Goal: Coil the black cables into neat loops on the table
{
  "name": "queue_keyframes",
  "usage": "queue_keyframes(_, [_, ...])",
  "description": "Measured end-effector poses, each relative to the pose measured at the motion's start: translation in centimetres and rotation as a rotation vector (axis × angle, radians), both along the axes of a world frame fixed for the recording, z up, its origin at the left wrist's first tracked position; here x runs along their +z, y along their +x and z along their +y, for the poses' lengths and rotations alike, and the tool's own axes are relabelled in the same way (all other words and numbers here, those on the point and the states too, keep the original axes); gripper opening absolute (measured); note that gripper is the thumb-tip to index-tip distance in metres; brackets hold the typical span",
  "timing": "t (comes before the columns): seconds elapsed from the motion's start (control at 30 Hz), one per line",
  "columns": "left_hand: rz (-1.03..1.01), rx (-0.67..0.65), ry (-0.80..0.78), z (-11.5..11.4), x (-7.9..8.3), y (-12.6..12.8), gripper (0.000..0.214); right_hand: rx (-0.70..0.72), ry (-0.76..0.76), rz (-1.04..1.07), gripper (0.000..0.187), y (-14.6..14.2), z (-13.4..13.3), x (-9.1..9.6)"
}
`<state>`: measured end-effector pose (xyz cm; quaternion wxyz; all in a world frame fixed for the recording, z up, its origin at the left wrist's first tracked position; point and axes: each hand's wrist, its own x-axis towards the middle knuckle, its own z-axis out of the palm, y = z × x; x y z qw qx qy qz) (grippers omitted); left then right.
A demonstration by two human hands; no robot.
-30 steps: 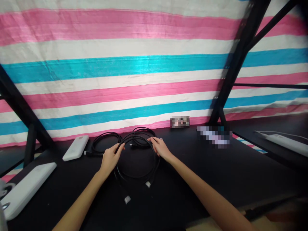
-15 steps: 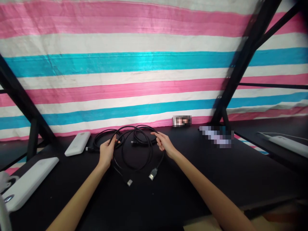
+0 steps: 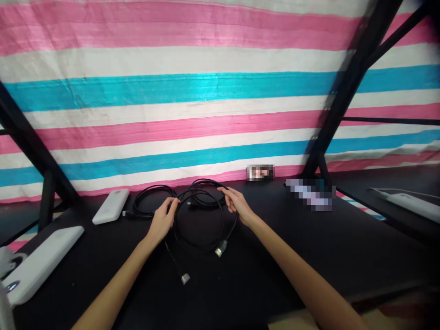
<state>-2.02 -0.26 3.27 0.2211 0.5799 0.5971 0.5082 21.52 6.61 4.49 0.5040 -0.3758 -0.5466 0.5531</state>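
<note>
A black USB cable hangs in loops between my two hands over the dark table. My left hand pinches the loops at their left side. On the right, my right hand grips the cable between thumb and fingers, with a metal-tipped USB plug dangling below it. The cable's other plug hangs lower, below my left hand. Behind the hands lie two more coiled black cables, one at the left and one in the middle, partly hidden by the held loops.
Two white power banks lie on the left, a smaller one and a larger one. Blurred-out items rest at the right and a small box at the back. Black frame posts flank a striped sheet.
My left hand has moved right, toward my right hand, and the held loops have drawn together. The lower plug hangs a little nearer the front. My right hand has barely moved.
</note>
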Motion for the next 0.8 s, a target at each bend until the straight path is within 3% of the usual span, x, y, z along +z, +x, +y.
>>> queue_keyframes(0.13, [-0.041,-0.06,-0.05,-0.2,-0.1,0.6,0.039,-0.045,-0.006,-0.015,0.032,-0.5,-0.5,0.2])
queue_keyframes(0.33, [-0.061,0.017,0.032,-0.5,-0.7,1.9,0.031,0.211,-0.107,-0.019,0.052,-1.5,-1.4,0.2])
queue_keyframes(0.43, [-0.024,0.048,0.063,-0.8,-0.5,2.1,0.03,0.283,-0.19,0.027,0.053,-1.6,-1.6,0.4])
queue_keyframes(0.53, [0.063,0.093,0.115,-0.9,-0.2,2.0,0.031,0.278,-0.223,0.066,0.061,-1.5,-1.6,0.6])
queue_keyframes(0.7, [0.19,0.127,0.187,-0.6,-0.4,1.8,0.036,0.163,-0.026,-0.11,0.058,-1.6,-1.5,-0.2])
queue_keyframes(0.8, [0.193,0.074,0.163,-0.4,-0.8,1.7,0.037,0.21,-0.094,-0.12,0.056,-1.6,-1.5,-0.4])
